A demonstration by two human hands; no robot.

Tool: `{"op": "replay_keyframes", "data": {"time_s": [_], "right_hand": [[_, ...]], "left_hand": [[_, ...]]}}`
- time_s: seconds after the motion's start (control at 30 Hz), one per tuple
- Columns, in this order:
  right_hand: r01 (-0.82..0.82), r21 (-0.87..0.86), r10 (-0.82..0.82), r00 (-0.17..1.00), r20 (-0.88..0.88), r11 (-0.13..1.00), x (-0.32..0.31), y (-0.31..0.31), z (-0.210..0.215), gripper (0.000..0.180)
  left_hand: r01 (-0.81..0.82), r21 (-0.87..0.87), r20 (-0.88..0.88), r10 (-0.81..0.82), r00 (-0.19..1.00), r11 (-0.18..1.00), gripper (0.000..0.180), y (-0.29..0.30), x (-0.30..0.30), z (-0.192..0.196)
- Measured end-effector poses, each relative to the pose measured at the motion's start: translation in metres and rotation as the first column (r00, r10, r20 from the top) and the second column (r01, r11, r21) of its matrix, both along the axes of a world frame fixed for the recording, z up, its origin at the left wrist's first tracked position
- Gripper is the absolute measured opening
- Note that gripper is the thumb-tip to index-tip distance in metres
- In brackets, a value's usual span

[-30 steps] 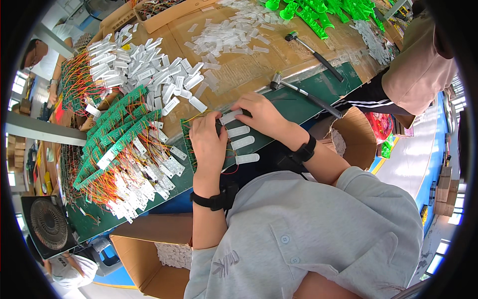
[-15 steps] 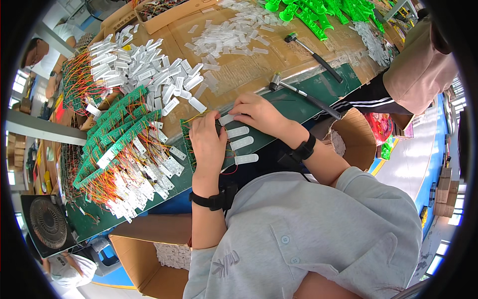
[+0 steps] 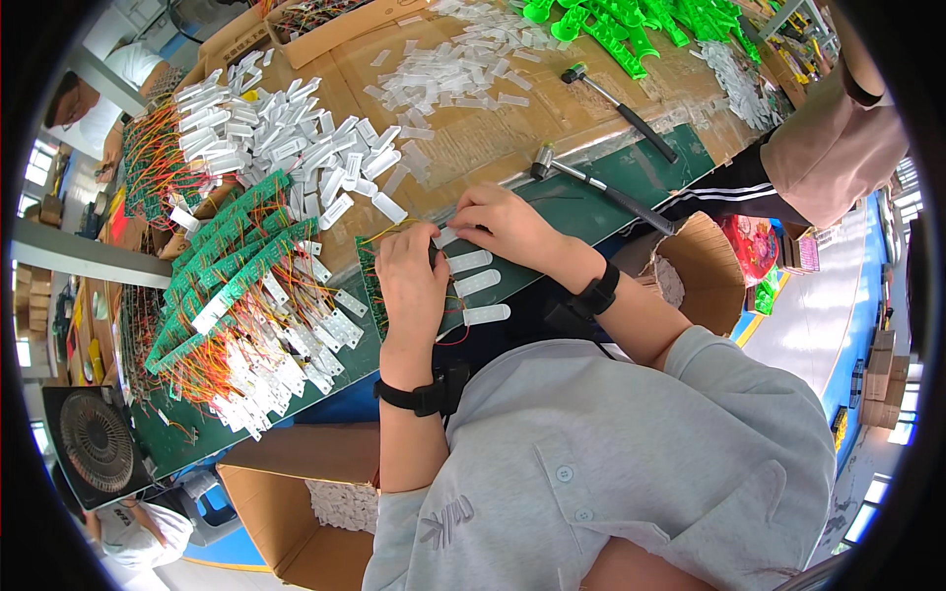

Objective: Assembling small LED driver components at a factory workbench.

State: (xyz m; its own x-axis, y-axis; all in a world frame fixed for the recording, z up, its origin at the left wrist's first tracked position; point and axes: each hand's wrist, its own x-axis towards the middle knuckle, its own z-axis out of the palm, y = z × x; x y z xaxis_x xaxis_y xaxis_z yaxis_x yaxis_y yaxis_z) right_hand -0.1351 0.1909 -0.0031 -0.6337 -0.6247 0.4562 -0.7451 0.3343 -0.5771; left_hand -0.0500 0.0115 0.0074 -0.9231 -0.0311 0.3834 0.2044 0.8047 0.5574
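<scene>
My left hand (image 3: 412, 281) is closed over the end of a green circuit board (image 3: 368, 286) on the dark green bench mat. A small dark thing shows at its fingertips, too covered to name. My right hand (image 3: 505, 229) pinches a white plastic strip (image 3: 446, 237) beside those fingertips, and the strip's left end is hidden. Below it lie several rounded white strips (image 3: 478, 284), side by side, their left ends close to my left hand. A thin red wire (image 3: 453, 341) curls beneath the lowest one.
To the left, green boards (image 3: 222, 266) with coloured wires are stacked beside a pile of white plastic covers (image 3: 325, 148). Two hammers (image 3: 601, 187) lie to the right. Clear strips (image 3: 458, 74) and green plastic parts (image 3: 611, 34) are farther back. An open carton (image 3: 286, 507) stands below the bench edge.
My right hand has shifted slightly left, closer to my left hand, and less of the pinched strip shows. My left hand stays in place. The person at the right has moved a little.
</scene>
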Motion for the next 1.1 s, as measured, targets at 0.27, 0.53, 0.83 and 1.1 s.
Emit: {"op": "replay_keyframes", "data": {"time_s": [0.27,0.53,0.83,1.1], "right_hand": [[0.001,0.021,0.000,0.999,-0.052,1.000,-0.001,0.000,0.004,0.010],[0.017,0.099,-0.008,0.996,-0.090,0.995,-0.001,0.002,0.008,0.008],[0.785,0.058,-0.737,0.602,-0.306,0.617,-0.002,0.058,0.004,0.022],[0.603,0.188,-0.567,0.796,-0.215,0.775,-0.012,0.087,0.007,0.014]], "left_hand": [[0.010,-0.020,-0.013,-0.011,1.000,1.000,0.029,-0.002,0.000,-0.006],[0.010,-0.017,-0.022,-0.010,1.000,1.000,0.032,0.000,0.000,-0.005],[0.028,-0.001,-0.019,-0.028,0.999,1.000,0.031,-0.001,0.000,-0.006],[0.018,-0.018,-0.006,-0.018,1.000,1.000,0.031,0.000,0.001,-0.005]]}}
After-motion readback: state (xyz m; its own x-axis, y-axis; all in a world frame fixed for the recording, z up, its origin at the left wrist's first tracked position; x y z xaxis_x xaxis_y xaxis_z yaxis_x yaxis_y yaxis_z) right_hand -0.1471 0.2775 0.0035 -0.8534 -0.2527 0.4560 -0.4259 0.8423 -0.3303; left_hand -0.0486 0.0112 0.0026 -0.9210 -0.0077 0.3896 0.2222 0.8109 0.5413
